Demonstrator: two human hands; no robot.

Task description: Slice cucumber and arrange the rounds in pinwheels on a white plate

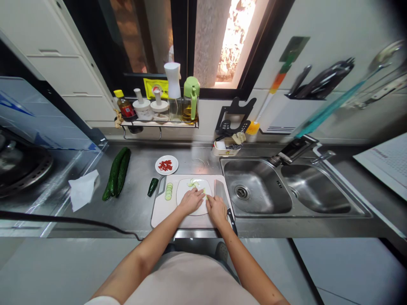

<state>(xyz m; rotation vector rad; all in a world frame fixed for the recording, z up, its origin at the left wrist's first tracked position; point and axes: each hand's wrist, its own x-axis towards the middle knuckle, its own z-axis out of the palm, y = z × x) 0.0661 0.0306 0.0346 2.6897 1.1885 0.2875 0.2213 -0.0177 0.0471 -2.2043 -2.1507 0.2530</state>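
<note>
Both hands meet over a white square plate (183,190) that rests on a white cutting board (162,216). A pale green cucumber slice (205,191) shows in part at the fingertips of my left hand (192,201), which is closed around it. Beside it, the curled fingers of my right hand (217,209) press on the same spot and hide most of it. Thin cucumber slices (193,183) lie toward the plate's far edge. On the board's left stands a row of cucumber slices (168,192). At its right lies a kitchen knife (231,219), handle toward me.
Left of the board are a cucumber end piece (153,187), whole cucumbers (118,173) and a paper towel (83,189). Behind it sits a small plate (175,164) of chopped red pieces. A double steel sink (257,203) adjoins on the right. A bottle rack (160,123) hangs above.
</note>
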